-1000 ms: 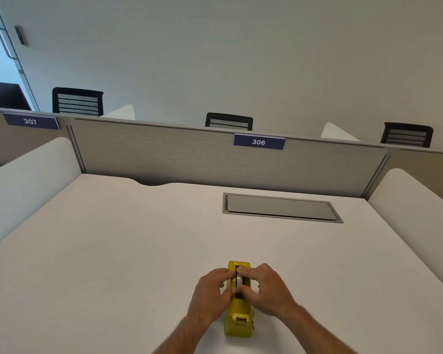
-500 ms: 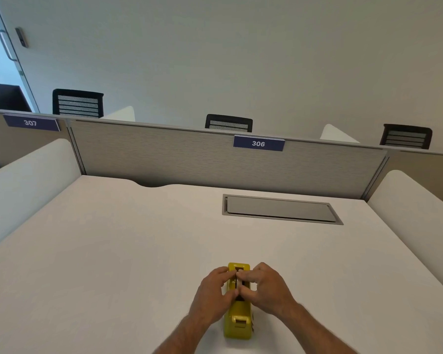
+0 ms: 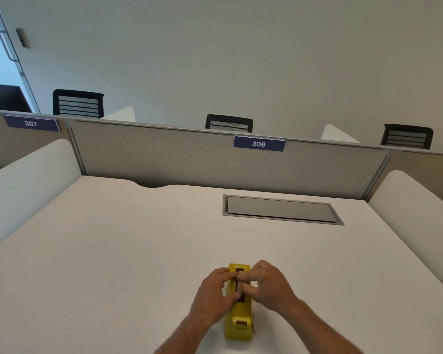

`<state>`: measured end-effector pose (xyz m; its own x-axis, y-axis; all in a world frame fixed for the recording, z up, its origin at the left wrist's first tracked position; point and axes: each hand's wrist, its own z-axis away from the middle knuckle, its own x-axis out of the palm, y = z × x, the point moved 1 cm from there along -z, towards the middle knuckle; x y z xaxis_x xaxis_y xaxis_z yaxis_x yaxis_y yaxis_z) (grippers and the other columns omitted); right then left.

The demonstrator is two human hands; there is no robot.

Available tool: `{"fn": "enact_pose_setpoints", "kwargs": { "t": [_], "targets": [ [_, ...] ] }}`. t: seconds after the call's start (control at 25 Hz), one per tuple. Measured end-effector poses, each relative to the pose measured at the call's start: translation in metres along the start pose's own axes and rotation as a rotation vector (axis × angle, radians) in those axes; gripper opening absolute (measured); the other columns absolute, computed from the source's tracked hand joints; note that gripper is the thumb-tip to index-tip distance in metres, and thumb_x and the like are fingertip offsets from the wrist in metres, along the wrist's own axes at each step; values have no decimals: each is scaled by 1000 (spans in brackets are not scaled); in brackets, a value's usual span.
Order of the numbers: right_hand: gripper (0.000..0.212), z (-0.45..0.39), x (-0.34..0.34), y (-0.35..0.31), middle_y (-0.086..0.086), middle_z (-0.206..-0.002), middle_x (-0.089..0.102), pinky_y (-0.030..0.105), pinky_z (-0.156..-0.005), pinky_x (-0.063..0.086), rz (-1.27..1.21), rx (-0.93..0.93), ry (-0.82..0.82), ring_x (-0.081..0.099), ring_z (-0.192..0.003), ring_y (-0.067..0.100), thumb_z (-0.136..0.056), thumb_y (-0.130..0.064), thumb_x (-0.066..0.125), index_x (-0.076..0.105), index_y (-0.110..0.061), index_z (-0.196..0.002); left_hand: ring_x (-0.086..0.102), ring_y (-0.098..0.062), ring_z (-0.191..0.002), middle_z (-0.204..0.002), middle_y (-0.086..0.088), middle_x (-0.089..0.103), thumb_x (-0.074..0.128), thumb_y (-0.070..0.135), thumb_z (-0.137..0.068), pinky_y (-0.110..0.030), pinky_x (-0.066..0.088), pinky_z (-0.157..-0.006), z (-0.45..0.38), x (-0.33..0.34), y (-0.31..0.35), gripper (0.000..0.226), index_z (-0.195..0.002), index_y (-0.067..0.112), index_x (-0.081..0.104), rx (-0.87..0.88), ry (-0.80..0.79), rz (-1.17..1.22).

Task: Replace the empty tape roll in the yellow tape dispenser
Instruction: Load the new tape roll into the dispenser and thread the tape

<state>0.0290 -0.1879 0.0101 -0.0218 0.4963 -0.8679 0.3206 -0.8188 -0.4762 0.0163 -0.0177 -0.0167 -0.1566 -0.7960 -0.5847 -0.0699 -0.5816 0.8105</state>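
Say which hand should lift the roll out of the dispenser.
Probably the right hand: its fingertips already pinch the roll in the slot, while the left hand braces the dispenser.

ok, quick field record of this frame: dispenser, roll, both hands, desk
dispenser: yellow tape dispenser upright on the white desk, cutter end nearest the camera
roll: grey roll in the top slot, pinched from both sides
left hand: fingers on roll and dispenser
right hand: fingers on roll
desk extras: grey cable hatch, closed

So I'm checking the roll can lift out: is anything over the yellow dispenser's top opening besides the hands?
Nothing visible. Only the left hand and right hand are at the slot of the yellow dispenser; the desk around it holds nothing else nearby.
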Motion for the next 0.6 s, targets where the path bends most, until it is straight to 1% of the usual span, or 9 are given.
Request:
{"fn": "enact_pose_setpoints", "kwargs": {
  "t": [0.12,0.24,0.36,0.52,0.6],
  "targets": [
    [33,-2,-2,3,-11,-91,68,29,-71,53,34,-30,-23,52,-90,6,-76,-53,61,69,-42,-106,53,-9,-119,-138,12,53,75,37,-80,-32,49,-105,-1,0,0,52,-129,35,58,13,1,-9],
    [43,-1,-2,1,-10,-93,65,26,-71,49,90,-72,-54,49,-91,7,-74,-57,60,67,-37,-110,53,-8,-118,-137,14,53,75,38,-79,-31,49,-105,-1,1,2,54,-129,37,56,10,-6,-25],
    [37,0,-3,-2,-13,-86,60,25,-69,48,95,-94,-55,48,-89,7,-76,-56,58,68,-36,-105,53,-7,-115,-134,16,52,75,39,-79,-29,50,-103,-1,0,4,51,-127,39,57,-2,-8,-22],
    [25,-2,-3,0,-14,-83,68,28,-67,52,70,-97,-29,49,-87,6,-81,-48,57,71,-37,-99,53,-6,-110,-131,16,55,76,39,-76,-28,51,-100,-2,-1,5,49,-122,39,59,-2,-4,-25],
    [27,-2,-4,1,-15,-86,69,26,-66,50,79,-109,-42,49,-87,6,-80,-49,57,71,-38,-101,54,-7,-109,-130,17,55,77,40,-76,-29,52,-99,-1,-1,6,49,-121,39,59,-9,-2,-27]
  ]
}}
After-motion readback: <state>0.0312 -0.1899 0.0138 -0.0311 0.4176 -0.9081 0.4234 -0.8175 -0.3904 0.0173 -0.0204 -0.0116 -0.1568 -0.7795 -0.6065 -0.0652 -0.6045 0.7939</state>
